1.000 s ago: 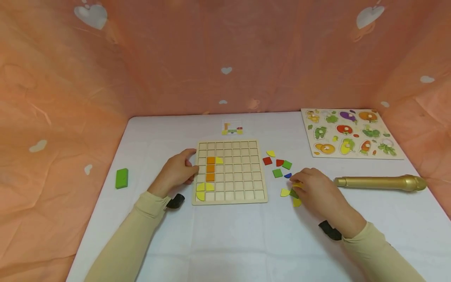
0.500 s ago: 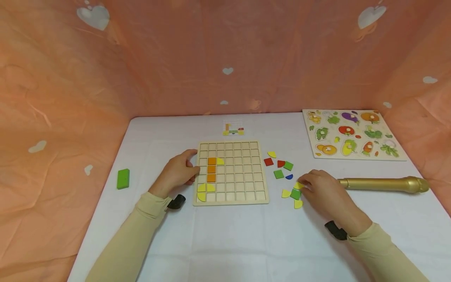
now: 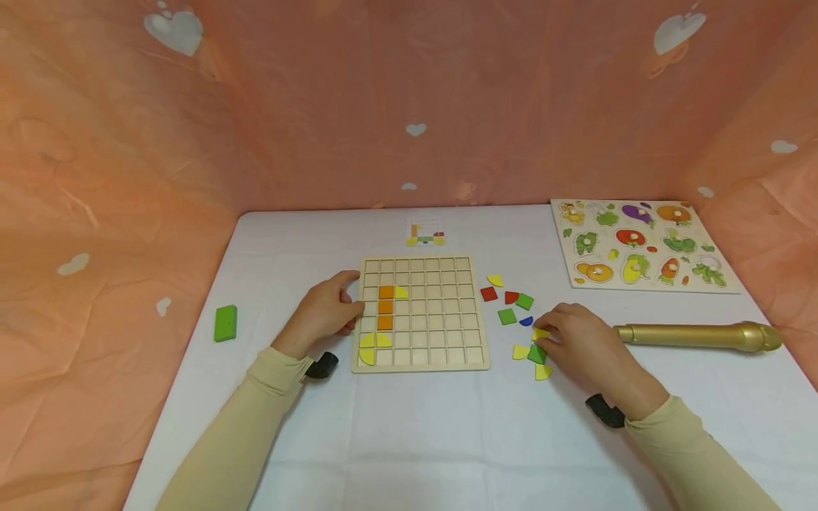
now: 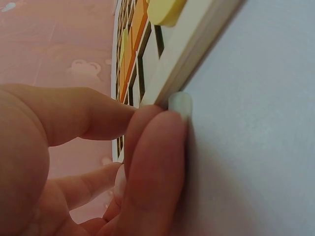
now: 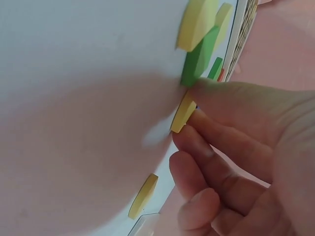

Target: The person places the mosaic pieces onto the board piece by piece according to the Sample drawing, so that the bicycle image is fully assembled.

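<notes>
The right hand pinches a yellow quarter-circle tile by its edges, presumably as it lies flat on the white tabletop. The left hand grips the wooden grid board by its edge, likely steadying it. Beyond lies a pattern card, presumably for reference.

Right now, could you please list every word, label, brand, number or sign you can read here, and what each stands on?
There is no readable text in any view.
Small white card with a coloured pattern: too small to tell whether it bears writing.
Flat pale board with coloured vegetable pictures: pictures only, no words that can be read.
Square wooden grid board: no lettering visible.
</notes>
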Motion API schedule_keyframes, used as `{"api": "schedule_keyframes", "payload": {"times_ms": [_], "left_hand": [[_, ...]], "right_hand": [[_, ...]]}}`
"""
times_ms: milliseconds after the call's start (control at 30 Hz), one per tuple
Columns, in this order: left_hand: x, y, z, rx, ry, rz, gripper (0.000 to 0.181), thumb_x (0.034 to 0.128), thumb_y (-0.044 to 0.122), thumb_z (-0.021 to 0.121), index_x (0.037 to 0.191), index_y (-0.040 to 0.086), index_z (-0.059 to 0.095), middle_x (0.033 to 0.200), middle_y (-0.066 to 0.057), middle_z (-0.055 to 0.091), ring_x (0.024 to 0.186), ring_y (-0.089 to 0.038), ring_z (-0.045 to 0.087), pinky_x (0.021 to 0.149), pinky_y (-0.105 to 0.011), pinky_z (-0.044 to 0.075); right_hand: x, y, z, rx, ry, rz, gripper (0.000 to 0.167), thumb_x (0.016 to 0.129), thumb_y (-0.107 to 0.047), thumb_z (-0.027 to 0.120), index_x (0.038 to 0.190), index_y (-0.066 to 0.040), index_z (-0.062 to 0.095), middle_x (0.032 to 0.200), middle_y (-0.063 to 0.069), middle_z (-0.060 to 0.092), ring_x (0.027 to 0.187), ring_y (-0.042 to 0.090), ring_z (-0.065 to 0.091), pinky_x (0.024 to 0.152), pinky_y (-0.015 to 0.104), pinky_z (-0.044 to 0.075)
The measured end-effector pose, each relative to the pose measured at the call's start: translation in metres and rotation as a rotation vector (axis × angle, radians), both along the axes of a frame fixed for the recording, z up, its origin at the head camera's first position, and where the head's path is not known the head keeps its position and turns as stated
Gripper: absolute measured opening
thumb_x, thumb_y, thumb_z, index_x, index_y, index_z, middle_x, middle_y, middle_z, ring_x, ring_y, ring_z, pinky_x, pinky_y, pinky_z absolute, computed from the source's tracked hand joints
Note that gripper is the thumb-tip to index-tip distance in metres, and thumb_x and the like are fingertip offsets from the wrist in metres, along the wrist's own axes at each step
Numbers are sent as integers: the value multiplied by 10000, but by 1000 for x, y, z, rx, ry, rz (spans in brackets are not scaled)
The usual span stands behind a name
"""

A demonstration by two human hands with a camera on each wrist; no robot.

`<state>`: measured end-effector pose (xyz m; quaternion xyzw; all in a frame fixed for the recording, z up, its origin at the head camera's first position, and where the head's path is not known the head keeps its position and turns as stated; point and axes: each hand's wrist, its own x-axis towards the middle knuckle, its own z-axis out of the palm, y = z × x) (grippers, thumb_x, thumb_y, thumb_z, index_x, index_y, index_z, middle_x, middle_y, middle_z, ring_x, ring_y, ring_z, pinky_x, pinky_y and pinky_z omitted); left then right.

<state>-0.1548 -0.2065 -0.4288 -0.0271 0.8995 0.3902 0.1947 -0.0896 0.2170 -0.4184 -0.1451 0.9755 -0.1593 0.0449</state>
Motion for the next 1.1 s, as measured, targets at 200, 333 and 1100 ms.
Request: {"api": "schedule_keyframes", "payload": {"times_ms": [200,333,1100], "left_hand": [[0,0,-1,-4,4,-5,689,1026,209,691,1654,155,412,1020,-125,627,706,-199,700,656,-291,606],[0,1,-1,-5,10,-3,688,1025,209,691,1653,156,414,1024,-125,623,704,-197,698,653,-291,602],[0,0,-1,15,12,-8,689,1030,205,688,1658,153,408,1041,-132,610,723,-200,708,669,-299,622]], "right_hand": [[0,-3,1,10,18,13,211,899,-132,866,1095,-71,819,1016,43,757,1000,262,685,873,491,621],[-1,-10,2,3,13,23,216,900,-161,872,1092,-76,818,1019,37,746,988,248,675,859,481,617],[-20,-143,4,-86,49,349,190,903,-169,837,1089,-130,833,1027,-20,732,1003,181,650,843,346,590]]}}
